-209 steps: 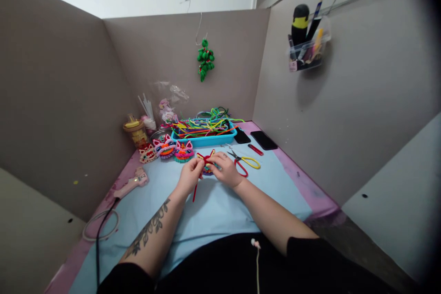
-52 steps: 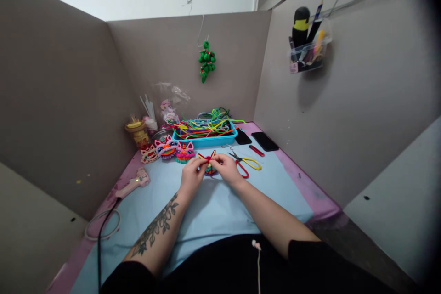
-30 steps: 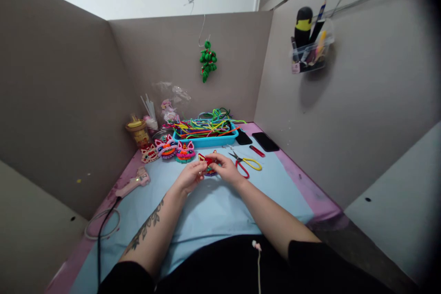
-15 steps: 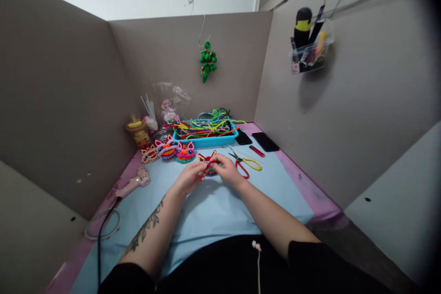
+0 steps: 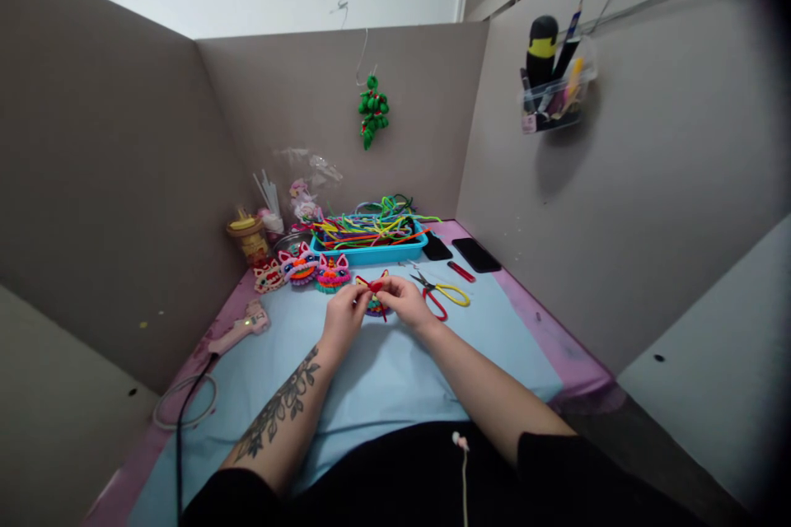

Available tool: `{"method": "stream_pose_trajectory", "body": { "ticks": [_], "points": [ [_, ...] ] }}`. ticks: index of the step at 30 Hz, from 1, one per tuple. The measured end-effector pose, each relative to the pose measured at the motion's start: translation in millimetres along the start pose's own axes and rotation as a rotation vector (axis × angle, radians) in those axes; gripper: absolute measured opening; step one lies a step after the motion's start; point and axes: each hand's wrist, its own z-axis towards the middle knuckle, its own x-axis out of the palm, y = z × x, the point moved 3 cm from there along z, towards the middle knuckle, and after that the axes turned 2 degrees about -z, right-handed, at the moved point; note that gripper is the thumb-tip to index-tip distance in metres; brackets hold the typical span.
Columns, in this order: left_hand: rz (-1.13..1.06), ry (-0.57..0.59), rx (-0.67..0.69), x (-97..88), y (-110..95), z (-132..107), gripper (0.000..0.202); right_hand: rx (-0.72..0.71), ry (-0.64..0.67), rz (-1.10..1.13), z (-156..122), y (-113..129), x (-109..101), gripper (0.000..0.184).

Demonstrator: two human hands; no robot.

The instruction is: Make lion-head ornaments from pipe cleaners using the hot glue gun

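- Grey partitions ring a blue mat point(image 5: 383, 383), where left hand point(image 5: 342, 319) and right hand point(image 5: 409, 304) pinch a red pipe cleaner point(image 5: 376, 288), fingers narrow, at a fuzzy charm point(image 5: 374, 309) mid-table.
- Likely risk: a slack pinch lets the springy stem unwind.

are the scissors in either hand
No, the scissors lie on the mat beside the right hand, which pinches the pipe-cleaner piece with the left hand.

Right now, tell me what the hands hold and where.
The left hand and right hand pinch a small pipe-cleaner figure from either side, near its red top.
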Motion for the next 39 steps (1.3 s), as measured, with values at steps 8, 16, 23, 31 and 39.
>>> {"method": "stream_pose_trajectory", "body": {
  "ticks": [8, 16, 23, 31, 39],
  "points": [
    [-0.156, 0.105, -0.220, 8.5, 11.6, 2.9, 0.024, -0.131, -0.077, -0.207, -4.7, 7.5, 1.6, 0.017],
    [-0.583, 0.310, -0.542, 12.9, 12.5, 1.8, 0.030, -0.305, -0.063, -0.473, -9.7, 20.6, -1.1, 0.020],
    [-0.645, 0.330, -0.652, 12.2, 13.6, -0.8, 0.033, -0.491, 0.015, -0.649, -11.3, 29.0, 0.1, 0.014],
    [-0.447, 0.222, -0.406, 10.4, 12.3, 1.6, 0.029, -0.406, -0.049, -0.636, -10.4, 26.7, -3.2, 0.009],
    [-0.059, 0.047, -0.068, -1.4, -0.2, 1.0, 0.009, -0.075, -0.032, -0.208, -2.6, 6.5, -3.1, 0.015]
  ]
}}
